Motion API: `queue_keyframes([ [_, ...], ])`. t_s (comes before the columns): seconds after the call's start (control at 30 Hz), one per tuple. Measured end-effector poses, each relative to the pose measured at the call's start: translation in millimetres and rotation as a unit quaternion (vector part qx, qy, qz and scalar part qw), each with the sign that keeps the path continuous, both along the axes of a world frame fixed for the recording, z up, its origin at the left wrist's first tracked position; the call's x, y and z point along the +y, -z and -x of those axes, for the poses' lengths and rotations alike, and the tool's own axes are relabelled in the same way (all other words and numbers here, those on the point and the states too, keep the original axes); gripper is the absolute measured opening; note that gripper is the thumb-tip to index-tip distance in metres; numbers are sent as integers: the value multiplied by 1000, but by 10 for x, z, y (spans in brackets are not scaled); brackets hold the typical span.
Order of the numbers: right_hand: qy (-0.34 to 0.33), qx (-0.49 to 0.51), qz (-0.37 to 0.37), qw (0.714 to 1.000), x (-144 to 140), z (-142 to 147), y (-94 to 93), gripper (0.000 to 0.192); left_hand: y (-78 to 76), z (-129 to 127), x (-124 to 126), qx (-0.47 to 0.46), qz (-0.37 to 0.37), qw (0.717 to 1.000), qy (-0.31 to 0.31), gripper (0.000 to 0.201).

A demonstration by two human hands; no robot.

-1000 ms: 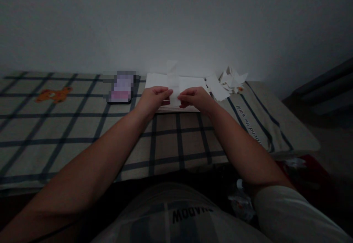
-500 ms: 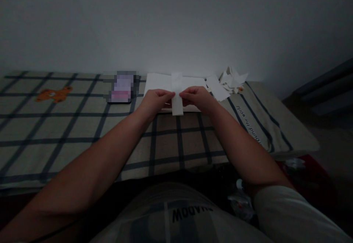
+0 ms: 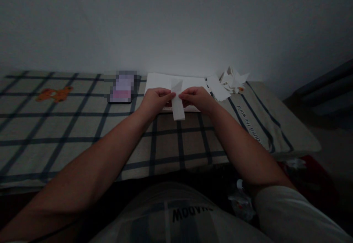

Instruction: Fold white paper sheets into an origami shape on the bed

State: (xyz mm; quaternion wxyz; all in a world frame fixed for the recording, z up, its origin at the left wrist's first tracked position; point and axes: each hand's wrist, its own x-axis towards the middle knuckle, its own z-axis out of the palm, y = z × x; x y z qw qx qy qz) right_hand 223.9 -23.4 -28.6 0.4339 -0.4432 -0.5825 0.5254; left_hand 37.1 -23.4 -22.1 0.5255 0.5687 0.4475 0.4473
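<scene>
A narrow folded strip of white paper point(image 3: 178, 107) is held up between my two hands, its long side running toward me. My left hand point(image 3: 156, 101) pinches its left edge between thumb and fingers. On the opposite edge my right hand point(image 3: 199, 99) grips it the same way. Behind and beneath the hands lie white paper sheets point(image 3: 158, 81), partly covered by the fingers and the strip. Creases show near the strip's far end.
Left of the sheets lies a phone point(image 3: 121, 88), its screen blurred. At the right are a loose paper piece point(image 3: 218, 88) and folded white paper shapes point(image 3: 234, 79). A checked cloth point(image 3: 91, 125) covers the surface, which meets a wall point(image 3: 176, 26). A plastic bottle point(image 3: 241, 199) is below the edge.
The paper strip has tilted: its far end has come down and nearer, while its near end reaches closer to me. Both hands keep their pinch in almost the same place.
</scene>
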Motion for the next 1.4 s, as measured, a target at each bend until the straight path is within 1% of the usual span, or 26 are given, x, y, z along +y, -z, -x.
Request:
queue_keyframes([
  [0.07, 3, 3, 8, 1000, -3, 11, 5, 19, -12, -1, -5, -14, 12, 1000, 2, 16],
  [0.17, 4, 22, 18, 1000, 2, 25, 16, 19, -31, 6, -18, -28, 52, 998, 18, 15],
  [0.23, 4, 35, 9, 999, 6, 22, 19, 19, -28, 11, -22, -32, 74, 996, 36, 14],
  [0.3, 7, 31, -5, 999, 7, 11, 16, 19, -14, 13, -18, -33, 81, 995, 49, 14],
  [0.37, 6, 12, -13, 1000, 4, 0, 9, 19, -1, 10, -9, -32, 65, 996, 42, 15],
  [0.5, 3, -14, -9, 1000, -4, 3, 3, 16, -3, 4, 11, -27, 21, 999, 6, 18],
  [0.6, 12, -3, -6, 1000, 2, 16, 19, 16, -25, 1, 10, -29, 31, 999, -2, 17],
  [0.7, 13, 16, -19, 1000, 13, 11, 32, 18, -39, -6, -6, -32, 46, 998, 15, 15],
  [0.77, 16, 2, -27, 1000, 12, 0, 27, 19, -37, -11, -12, -33, 49, 998, 19, 15],
  [0.87, 11, -28, -28, 999, -4, -9, 6, 20, -26, -12, -4, -41, 33, 999, -3, 17],
  [1.07, -10, -27, -26, 999, -25, 5, -24, 21, -24, -4, 3, -40, 16, 999, -25, 20],
  [1.17, -22, -31, -28, 999, -33, 10, -38, 23, -11, -1, 15, -55, 0, 998, -33, 19],
  [1.3, -29, -31, -24, 999, -44, 22, -45, 24, 9, 14, 41, -62, -5, 997, -34, 17],
  [1.4, -20, -26, -27, 999, -35, 25, -30, 21, 4, 21, 36, -77, 4, 997, -18, 19],
])
